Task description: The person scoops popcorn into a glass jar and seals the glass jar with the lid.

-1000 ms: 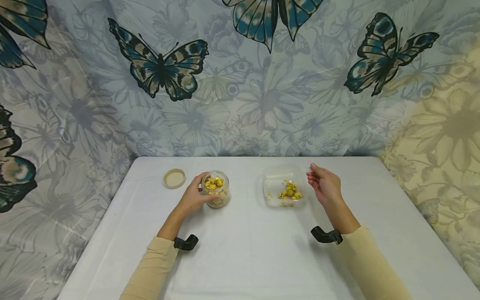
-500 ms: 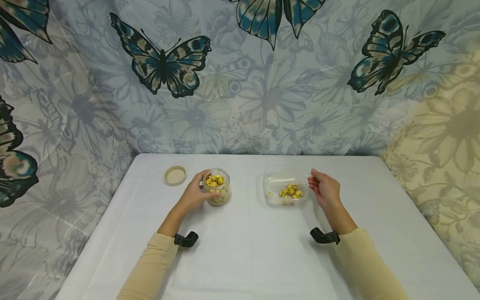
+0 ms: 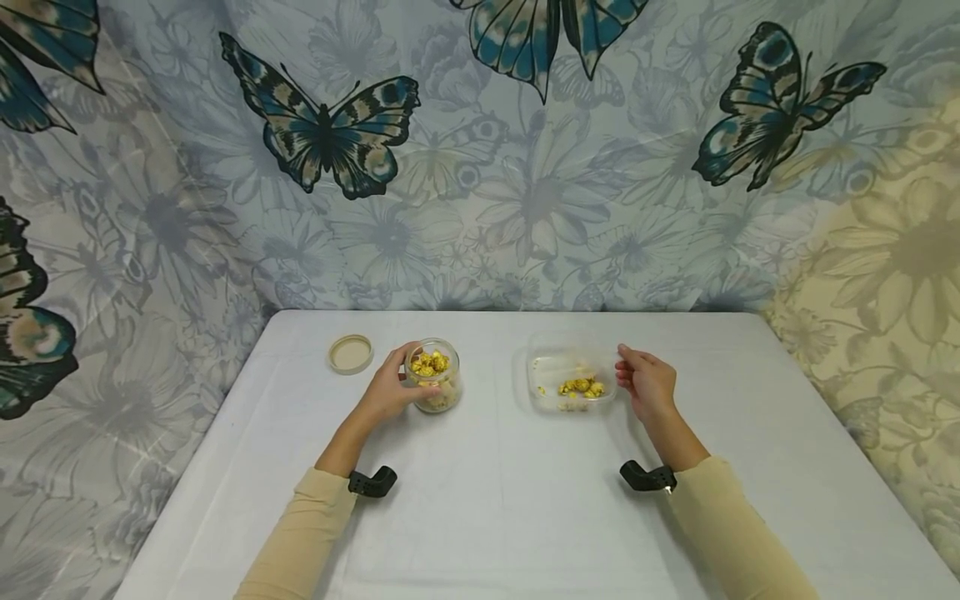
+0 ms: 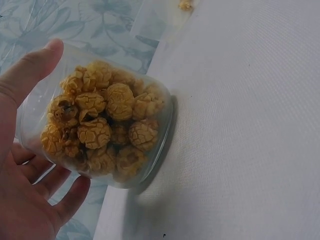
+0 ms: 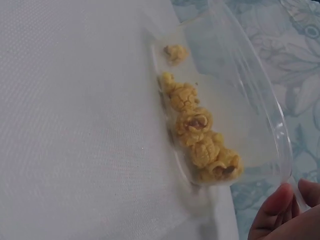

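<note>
Right now the jar (image 3: pixel 433 377) stands upright on the table (image 3: pixel 480 500), toward the far edge and left of the middle, open at the top and filled with yellow popcorn (image 4: pixel 102 122). The left hand (image 3: pixel 390 387) wraps around it from the near left side, thumb along one wall and fingers curled under the other, as the left wrist view shows. Off to the right, also toward the far edge, sits a clear tray (image 3: pixel 570 381) with a small heap of popcorn along its near side; in the right wrist view its right rim is tipped up off the cloth. The right hand (image 3: pixel 647 385) pinches that rim between thumb and fingertips (image 5: pixel 272 210), the other fingers loosely curled. Jar and tray are well apart, with bare white cloth between them. A beige lid (image 3: pixel 350 353) lies flat just left of the jar, nearer the far left corner. Behind the table hangs a butterfly curtain (image 3: pixel 480 158).
</note>
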Demonstrator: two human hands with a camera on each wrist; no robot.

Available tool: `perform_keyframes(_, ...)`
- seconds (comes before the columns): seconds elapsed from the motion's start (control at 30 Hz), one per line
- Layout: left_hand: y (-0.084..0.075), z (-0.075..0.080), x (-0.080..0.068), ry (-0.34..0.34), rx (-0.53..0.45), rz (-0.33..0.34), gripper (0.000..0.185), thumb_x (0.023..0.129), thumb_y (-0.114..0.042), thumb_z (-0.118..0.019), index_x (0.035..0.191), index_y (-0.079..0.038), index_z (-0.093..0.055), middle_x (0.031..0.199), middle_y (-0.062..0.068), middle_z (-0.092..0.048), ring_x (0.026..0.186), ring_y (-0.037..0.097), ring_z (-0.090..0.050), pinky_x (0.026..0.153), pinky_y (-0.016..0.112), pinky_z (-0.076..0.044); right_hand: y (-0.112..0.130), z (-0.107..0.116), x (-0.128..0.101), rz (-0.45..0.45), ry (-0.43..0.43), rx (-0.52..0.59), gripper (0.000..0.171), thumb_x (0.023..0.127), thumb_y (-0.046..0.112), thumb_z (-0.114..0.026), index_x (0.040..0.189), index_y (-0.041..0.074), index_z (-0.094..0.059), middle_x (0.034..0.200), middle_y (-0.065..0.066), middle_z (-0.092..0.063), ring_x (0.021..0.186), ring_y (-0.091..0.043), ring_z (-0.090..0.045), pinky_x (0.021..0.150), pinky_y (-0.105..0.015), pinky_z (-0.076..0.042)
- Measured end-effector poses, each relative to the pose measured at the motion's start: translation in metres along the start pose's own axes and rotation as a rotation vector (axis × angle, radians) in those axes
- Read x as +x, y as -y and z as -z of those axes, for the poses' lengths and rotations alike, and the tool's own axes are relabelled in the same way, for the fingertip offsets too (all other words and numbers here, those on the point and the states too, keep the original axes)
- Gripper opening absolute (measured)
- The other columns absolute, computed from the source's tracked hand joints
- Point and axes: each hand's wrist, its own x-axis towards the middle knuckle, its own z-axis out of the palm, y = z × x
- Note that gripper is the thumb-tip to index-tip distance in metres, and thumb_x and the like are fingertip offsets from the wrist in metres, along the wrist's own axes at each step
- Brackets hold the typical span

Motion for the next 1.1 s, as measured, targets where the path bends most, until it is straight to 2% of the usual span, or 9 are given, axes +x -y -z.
perform_keyframes(0.13,0.000,0.000,0.000,-0.001,0.003,-0.008,0.089,0.077,-0.027,-0.083,0.150,-0.009,-0.033,0.151,0.017,-0.037,0.137,0.032,-0.039,0.110,0.051,-0.038,-0.003,0.001,0.002,0.015,-0.009,-0.081,0.016,0.092,0.022,-0.068,0.078,0.016,-0.064,0.058,0.006,-0.061,0.050,-0.003,-0.053,0.046,-0.016,-0.047)
perform_keyframes(0.23,0.001,-0.001,0.000,-0.002,0.002,-0.011,0.089,0.077,-0.026,-0.083,0.149,-0.009,-0.034,0.150,0.017,-0.039,0.137,0.032,-0.040,0.110,0.050,-0.039,-0.004,0.002,0.003,0.017,-0.014,-0.118,0.015,0.092,0.025,-0.068,0.085,0.012,-0.065,0.059,0.007,-0.060,0.051,-0.003,-0.052,0.046,-0.016,-0.046)
perform_keyframes(0.43,0.000,-0.001,0.000,-0.019,-0.009,-0.020,0.089,0.076,-0.023,-0.084,0.149,-0.009,-0.035,0.149,0.017,-0.039,0.136,0.031,-0.040,0.111,0.050,-0.038,-0.002,0.005,0.003,0.009,0.011,-0.155,0.035,0.092,0.033,-0.067,0.106,0.002,-0.061,0.061,0.008,-0.060,0.054,-0.003,-0.053,0.048,-0.016,-0.048)
perform_keyframes(0.53,-0.001,-0.001,0.001,-0.016,-0.011,-0.019,0.089,0.076,-0.024,-0.084,0.149,-0.009,-0.035,0.150,0.016,-0.039,0.137,0.031,-0.039,0.111,0.050,-0.038,0.002,0.007,0.002,0.009,-0.002,-0.130,0.035,0.093,0.034,-0.066,0.105,0.002,-0.063,0.061,0.007,-0.060,0.053,-0.004,-0.053,0.048,-0.016,-0.048)
perform_keyframes(0.77,0.002,0.001,0.001,-0.004,-0.013,-0.014,0.092,0.076,-0.029,-0.084,0.150,-0.009,-0.034,0.151,0.015,-0.037,0.138,0.030,-0.038,0.111,0.050,-0.038,0.009,0.014,0.002,0.028,-0.021,-0.105,0.023,0.092,0.033,-0.067,0.081,0.012,-0.069,0.057,0.005,-0.058,0.049,-0.005,-0.052,0.045,-0.017,-0.047)
perform_keyframes(1.0,0.001,0.000,0.002,0.002,-0.011,0.001,0.094,0.075,-0.030,-0.085,0.150,-0.009,-0.033,0.151,0.015,-0.037,0.138,0.030,-0.038,0.112,0.049,-0.038,0.011,0.015,0.002,0.089,-0.040,-0.223,0.036,0.093,0.039,-0.065,0.103,0.004,-0.065,0.061,0.006,-0.055,0.051,-0.005,-0.049,0.047,-0.016,-0.047)
perform_keyframes(1.1,0.001,0.000,0.002,0.004,-0.011,-0.003,0.094,0.075,-0.030,-0.085,0.150,-0.009,-0.032,0.152,0.015,-0.036,0.139,0.030,-0.037,0.112,0.049,-0.038,0.011,0.015,0.001,0.115,-0.039,-0.253,0.040,0.092,0.042,-0.065,0.105,0.004,-0.064,0.062,0.007,-0.055,0.053,-0.005,-0.049,0.048,-0.016,-0.047)
